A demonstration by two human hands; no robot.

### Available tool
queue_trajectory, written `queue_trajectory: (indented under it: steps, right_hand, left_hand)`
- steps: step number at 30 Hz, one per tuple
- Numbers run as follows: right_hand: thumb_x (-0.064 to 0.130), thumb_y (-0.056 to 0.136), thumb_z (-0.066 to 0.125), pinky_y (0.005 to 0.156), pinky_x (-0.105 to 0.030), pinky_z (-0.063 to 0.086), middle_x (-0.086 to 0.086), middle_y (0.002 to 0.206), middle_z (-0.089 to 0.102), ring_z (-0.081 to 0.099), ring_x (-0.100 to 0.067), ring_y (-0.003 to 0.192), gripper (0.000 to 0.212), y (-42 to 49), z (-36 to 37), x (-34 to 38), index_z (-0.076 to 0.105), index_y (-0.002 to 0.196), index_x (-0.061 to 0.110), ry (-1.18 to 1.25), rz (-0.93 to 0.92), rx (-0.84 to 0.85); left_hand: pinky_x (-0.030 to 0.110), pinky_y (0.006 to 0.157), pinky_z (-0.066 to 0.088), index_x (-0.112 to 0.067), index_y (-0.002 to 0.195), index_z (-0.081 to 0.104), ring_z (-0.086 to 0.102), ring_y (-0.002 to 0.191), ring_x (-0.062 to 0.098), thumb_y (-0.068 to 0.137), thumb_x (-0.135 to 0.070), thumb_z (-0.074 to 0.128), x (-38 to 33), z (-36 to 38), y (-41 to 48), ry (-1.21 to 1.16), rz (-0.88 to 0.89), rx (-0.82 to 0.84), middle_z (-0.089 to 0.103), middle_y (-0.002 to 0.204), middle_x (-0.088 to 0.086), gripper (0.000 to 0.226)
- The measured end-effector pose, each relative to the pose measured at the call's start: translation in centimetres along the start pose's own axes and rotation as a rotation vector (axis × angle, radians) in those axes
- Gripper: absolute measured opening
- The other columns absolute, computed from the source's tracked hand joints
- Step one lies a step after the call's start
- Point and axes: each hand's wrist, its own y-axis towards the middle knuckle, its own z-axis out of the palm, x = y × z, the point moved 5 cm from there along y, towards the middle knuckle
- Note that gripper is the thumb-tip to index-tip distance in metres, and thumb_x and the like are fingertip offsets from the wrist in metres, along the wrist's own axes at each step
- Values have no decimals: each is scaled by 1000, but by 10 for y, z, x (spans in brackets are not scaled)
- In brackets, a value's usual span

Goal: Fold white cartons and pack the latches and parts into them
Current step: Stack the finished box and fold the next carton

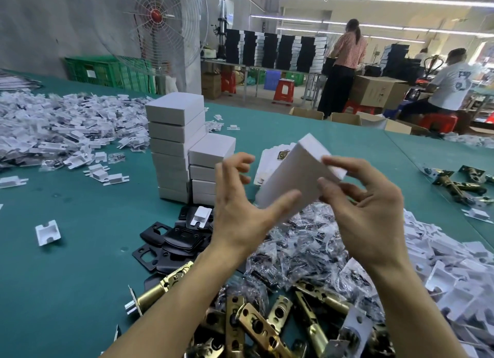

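Centre frame: white carton (294,178), closed and tilted, held above the green table (66,277). The right hand (369,218) pinches its right end between thumb and forefinger. The left hand (240,210) is spread, fingers loosely bent, thumb touching the carton's lower edge. Stacked cartons (173,144) stand left of centre. Brass latches (256,328) lie bottom centre, bagged screws (294,250) under the hands, black strike plates (171,240) to their left.

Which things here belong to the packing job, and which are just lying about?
Job: white carton, pinched by the right hand, left hand beside it; stacked cartons; flat carton blanks; brass latches; bagged parts; black plates; white inserts.
Lying about: fan; green crate; red stool; brown boxes; black boxes on the far table.
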Motion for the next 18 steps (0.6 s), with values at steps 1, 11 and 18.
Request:
queue_trajectory:
  steps: [1, 11, 18]
  right_hand:
    - [2, 87, 72, 67, -32, 62, 11, 113, 66, 71, -10, 92, 47, 1, -3, 0, 62, 118, 35, 23, -14, -19]
    - [-12, 76, 73, 83, -15, 53, 8, 113, 55, 57, -4, 109, 58, -14, 37, 10, 65, 108, 36, -75, -140, 349]
    - [37, 85, 69, 84, -2, 45, 28, 142, 41, 37, 13, 129, 45, -16, 40, 5, 54, 121, 59, -237, -100, 502]
  left_hand:
    - [18, 76, 48, -33, 110, 40, 54, 92, 0, 63, -74, 66, 1, -5, 3, -70, -92, -51, 49, 109, -7, 68]
    - [46, 73, 60, -11, 104, 77, 71, 80, 32, 81, -81, 47, 1, 19, -8, -1146, -944, 541, 72, 94, 17, 80]
    - [44, 71, 60, -10, 117, 67, 70, 84, 29, 80, -40, 59, 0, 15, -1, -1190, -875, 503, 70, 100, 14, 48]
